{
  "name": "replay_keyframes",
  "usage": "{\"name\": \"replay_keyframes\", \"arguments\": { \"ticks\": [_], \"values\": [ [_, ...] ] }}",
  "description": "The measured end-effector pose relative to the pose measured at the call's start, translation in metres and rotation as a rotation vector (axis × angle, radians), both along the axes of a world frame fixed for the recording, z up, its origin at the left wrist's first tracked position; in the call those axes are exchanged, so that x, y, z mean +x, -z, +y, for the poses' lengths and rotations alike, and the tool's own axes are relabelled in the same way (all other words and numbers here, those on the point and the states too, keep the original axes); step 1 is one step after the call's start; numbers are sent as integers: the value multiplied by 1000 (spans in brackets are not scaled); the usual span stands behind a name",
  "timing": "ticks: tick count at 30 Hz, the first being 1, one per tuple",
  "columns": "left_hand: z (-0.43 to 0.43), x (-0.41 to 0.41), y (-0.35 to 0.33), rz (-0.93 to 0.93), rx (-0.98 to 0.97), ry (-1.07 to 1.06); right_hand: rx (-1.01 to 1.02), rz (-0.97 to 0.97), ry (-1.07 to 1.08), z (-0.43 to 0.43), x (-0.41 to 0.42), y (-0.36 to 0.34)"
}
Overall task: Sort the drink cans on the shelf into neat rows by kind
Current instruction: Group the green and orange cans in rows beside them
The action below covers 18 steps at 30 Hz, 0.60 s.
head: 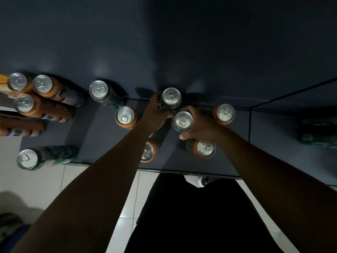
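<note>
Straight down onto a dark shelf (102, 136) with cans scattered across it. The left hand (155, 114) has its fingers (155, 97) curled round a dark can (171, 96) at the back, right by the rear wall. The right hand (198, 125) grips a second dark can (183, 121) just in front of that one, thumb on the near side, and the two cans nearly touch. Can't tell if either is lifted off the shelf.

The left orange can (125, 116) sits beside the left hand and the right orange can (225, 112) beside the right hand. The front orange can (206, 148) is just below the right thumb. A half-hidden orange can (147, 151) peeks out from under the left forearm.

Further left, a third dark can (98, 89) stands alone. Beyond it there's an orange bunch (42, 84) packed close, and a fourth dark can (27, 159) at the front edge. Pale floor (45, 179) shows below.
</note>
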<state>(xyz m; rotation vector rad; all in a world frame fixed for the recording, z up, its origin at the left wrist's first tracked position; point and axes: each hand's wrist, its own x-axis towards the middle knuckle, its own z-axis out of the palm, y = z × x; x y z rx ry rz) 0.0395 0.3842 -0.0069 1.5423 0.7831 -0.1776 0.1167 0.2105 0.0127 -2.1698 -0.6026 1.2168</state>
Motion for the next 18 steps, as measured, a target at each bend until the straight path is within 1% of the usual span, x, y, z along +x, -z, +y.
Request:
{"name": "replay_keyframes", "arguments": {
  "ticks": [3,7,9,12,15,18],
  "values": [
    [-3,1,5,-46,35,12,28,0,35,-2,-1,-3],
    [-7,7,15,-5,36,-15,97,-18,169,-12,-6,-20],
    [-8,11,22,-19,57,-28,130,-21,263,-19,-9,-34],
    [-14,14,25,-27,89,-49,216,-4,464,-30,-13,-57],
    [-15,13,21,8,144,-59,334,75,622,-37,-12,-80],
    [-10,9,14,13,160,-41,438,184,708,-43,-11,-92]
  ]
}}
